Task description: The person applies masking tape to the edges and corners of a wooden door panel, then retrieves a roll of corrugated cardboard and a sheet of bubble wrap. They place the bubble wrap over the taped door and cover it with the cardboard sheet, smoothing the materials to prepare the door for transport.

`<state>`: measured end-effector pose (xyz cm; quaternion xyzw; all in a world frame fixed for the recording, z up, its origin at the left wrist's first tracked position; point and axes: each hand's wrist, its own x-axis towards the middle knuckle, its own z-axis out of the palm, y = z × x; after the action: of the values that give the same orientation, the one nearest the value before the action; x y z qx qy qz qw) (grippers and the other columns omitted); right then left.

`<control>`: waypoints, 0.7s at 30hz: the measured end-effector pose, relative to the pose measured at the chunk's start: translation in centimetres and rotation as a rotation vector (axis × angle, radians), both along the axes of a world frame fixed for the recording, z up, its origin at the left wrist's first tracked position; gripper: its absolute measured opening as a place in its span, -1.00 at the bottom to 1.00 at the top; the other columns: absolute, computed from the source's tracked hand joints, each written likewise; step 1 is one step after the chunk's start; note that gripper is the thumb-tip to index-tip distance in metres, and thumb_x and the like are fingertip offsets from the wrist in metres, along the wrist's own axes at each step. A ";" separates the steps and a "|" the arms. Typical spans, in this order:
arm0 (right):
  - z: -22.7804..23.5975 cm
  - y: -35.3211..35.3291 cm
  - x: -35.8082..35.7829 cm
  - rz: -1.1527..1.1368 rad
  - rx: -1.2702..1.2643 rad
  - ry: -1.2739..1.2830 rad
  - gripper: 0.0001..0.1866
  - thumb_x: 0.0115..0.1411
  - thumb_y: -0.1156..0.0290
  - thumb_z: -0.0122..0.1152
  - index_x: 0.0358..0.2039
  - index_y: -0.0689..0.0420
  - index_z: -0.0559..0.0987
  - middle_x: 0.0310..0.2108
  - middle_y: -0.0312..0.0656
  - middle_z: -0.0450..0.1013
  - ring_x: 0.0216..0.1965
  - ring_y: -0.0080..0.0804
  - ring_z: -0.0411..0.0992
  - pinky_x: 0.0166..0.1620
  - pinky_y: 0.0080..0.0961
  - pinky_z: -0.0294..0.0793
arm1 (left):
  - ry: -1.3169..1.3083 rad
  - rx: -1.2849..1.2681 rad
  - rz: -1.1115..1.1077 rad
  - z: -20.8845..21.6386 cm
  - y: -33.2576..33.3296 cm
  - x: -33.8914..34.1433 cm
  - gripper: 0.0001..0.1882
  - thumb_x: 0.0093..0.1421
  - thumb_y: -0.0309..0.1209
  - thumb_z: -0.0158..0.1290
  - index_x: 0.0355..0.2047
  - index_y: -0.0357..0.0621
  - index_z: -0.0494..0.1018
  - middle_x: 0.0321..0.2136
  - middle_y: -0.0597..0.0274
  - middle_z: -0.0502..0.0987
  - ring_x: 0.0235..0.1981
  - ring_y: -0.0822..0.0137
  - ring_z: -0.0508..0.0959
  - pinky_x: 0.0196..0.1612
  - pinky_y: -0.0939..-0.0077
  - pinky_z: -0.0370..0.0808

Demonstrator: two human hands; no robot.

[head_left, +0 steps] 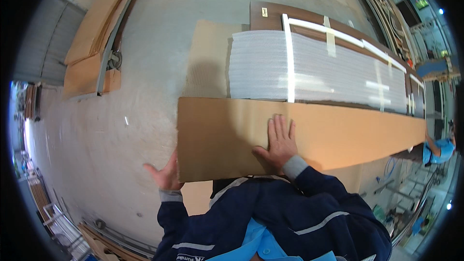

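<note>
A long brown cardboard sheet (232,137) stretches from in front of me toward the right. My right hand (282,142) lies flat on its top face, fingers spread. At the sheet's left end, my left hand (166,171) touches the short edge, its thumb stretched out to the left; its other fingers are partly hidden at the edge. Just beyond the sheet lies a dark brown panel (268,21), largely covered by white foam wrap (261,67). White strips (288,48) and pieces of pale tape (330,43) cross the wrap.
A co-worker in blue (437,151) stands at the sheet's far right end, a hand near it. Corrugated cardboard (205,58) lies left of the wrapped panel. A cart with stacked cardboard (92,43) stands at upper left. More racks (377,14) line the upper right.
</note>
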<state>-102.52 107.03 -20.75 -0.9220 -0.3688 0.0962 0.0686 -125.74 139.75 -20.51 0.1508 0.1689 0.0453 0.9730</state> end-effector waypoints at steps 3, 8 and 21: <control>-1.1 5.2 -1.1 -0.095 0.044 0.035 0.13 0.23 -0.37 0.01 0.42 0.42 0.07 0.46 0.33 -0.10 0.52 0.24 -0.21 0.49 0.14 -0.27 | 0.115 0.011 -0.283 -1.7 4.2 3.5 0.24 0.14 0.57 -0.18 0.44 -0.33 0.05 0.36 -0.03 0.27 0.34 0.07 0.31 0.28 0.23 0.36; -0.9 7.7 -1.7 -0.165 0.002 -0.045 0.09 0.26 -0.37 -0.02 0.43 0.37 0.06 0.48 0.26 -0.09 0.52 0.19 -0.20 0.49 0.11 -0.27 | 0.440 0.680 -0.881 -6.2 8.1 10.7 -0.34 0.34 0.07 0.02 0.16 -0.30 0.43 0.08 0.09 0.55 0.02 0.25 0.56 0.05 0.36 0.49; -3.4 12.1 -7.0 -0.727 0.098 -0.224 -0.29 0.38 0.05 0.05 0.43 0.09 0.19 0.47 0.16 -0.02 0.50 0.14 -0.11 0.49 0.01 -0.13 | -0.103 1.124 -0.825 3.5 3.8 11.7 -0.47 0.49 -0.15 -0.13 0.21 -0.36 0.39 0.12 0.03 0.52 0.18 0.24 0.46 0.25 0.34 0.33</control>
<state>-109.50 119.11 -24.17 -0.9930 -0.0273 -0.0533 0.1013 -113.99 143.54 -17.03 0.6809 0.0026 -0.2403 0.6919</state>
